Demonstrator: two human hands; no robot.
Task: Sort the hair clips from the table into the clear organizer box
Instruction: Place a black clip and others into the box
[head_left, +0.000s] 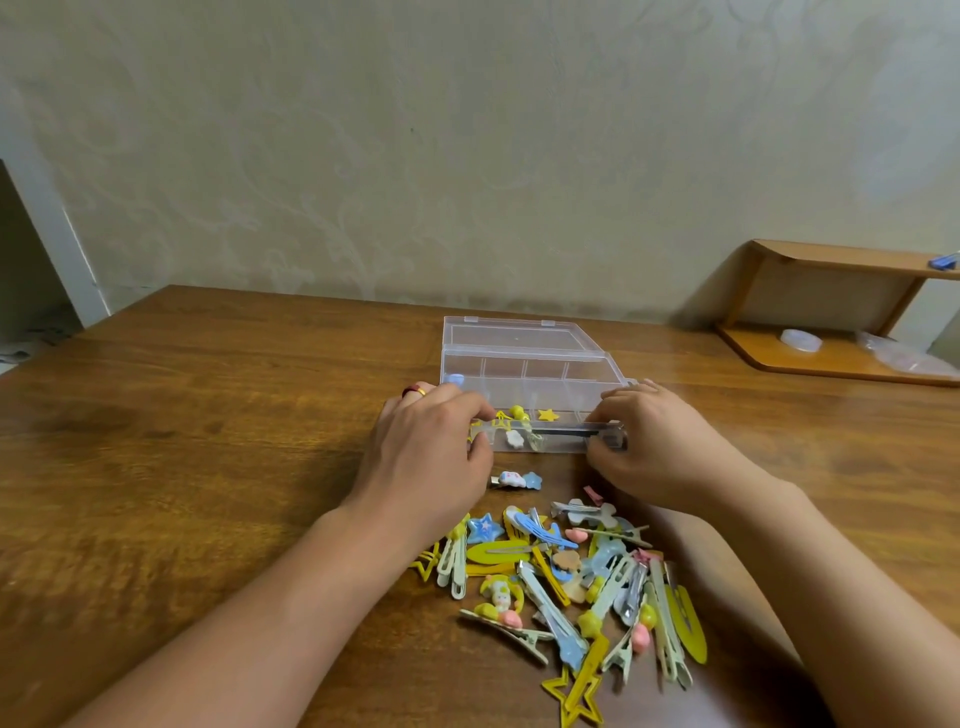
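Few hair clips (530, 428) in clear organizer box (524, 364)

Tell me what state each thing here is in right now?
Clear organizer box: lid open, a few clips inside.
Pile of hair clips: loose on the table, unsorted.
Left hand: holds the box's near left corner.
Right hand: holds the box's near right corner.
Wooden shelf: sits at the table's far right.

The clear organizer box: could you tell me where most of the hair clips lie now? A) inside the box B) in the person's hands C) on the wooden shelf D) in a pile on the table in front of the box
D: the hair clip pile lies on the table, nearer the person than the clear organizer box, which holds only a few clips.
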